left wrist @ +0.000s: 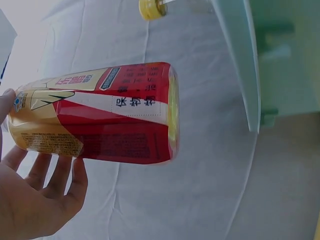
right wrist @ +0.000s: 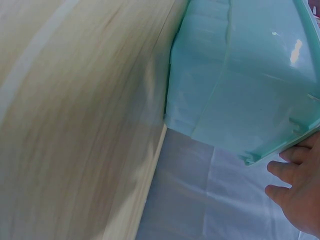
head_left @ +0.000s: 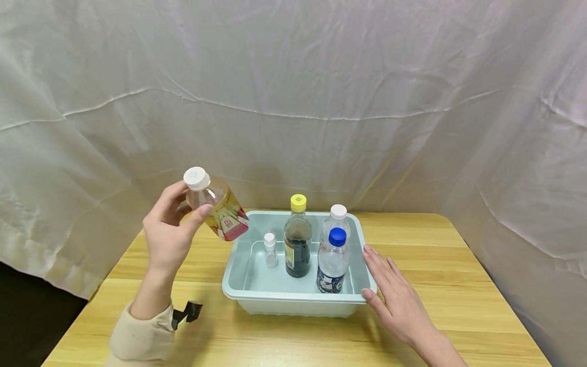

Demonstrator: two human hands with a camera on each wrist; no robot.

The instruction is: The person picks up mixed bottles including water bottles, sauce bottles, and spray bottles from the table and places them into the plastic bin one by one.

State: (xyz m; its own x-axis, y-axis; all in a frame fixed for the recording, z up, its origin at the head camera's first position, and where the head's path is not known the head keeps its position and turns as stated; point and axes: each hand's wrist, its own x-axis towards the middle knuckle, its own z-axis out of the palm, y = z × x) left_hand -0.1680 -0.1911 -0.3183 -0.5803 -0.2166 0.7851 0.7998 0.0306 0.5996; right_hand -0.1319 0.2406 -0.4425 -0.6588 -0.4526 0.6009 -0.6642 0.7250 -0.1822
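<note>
In the head view my left hand [head_left: 167, 229] grips a drink bottle [head_left: 224, 209] with a white cap and a red and yellow label. Raised above the table, the bottle tilts with its base toward the light blue plastic basin [head_left: 293, 295]. The left wrist view shows its label [left wrist: 115, 112] close up, my fingers [left wrist: 60, 185] curled about its upper part. My right hand [head_left: 396, 295] rests with extended fingers against the basin's right rim. Inside the basin stand a small clear bottle [head_left: 270, 252], a yellow-capped bottle of dark liquid [head_left: 298, 250], a blue-capped bottle [head_left: 332, 262] and a white-capped bottle [head_left: 338, 219].
The basin sits on a wooden table [head_left: 458, 285]. Pale cloth [head_left: 293, 102] hangs behind the table and along its sides. A black strap piece [head_left: 187, 313] sticks out from the left sleeve [head_left: 142, 334].
</note>
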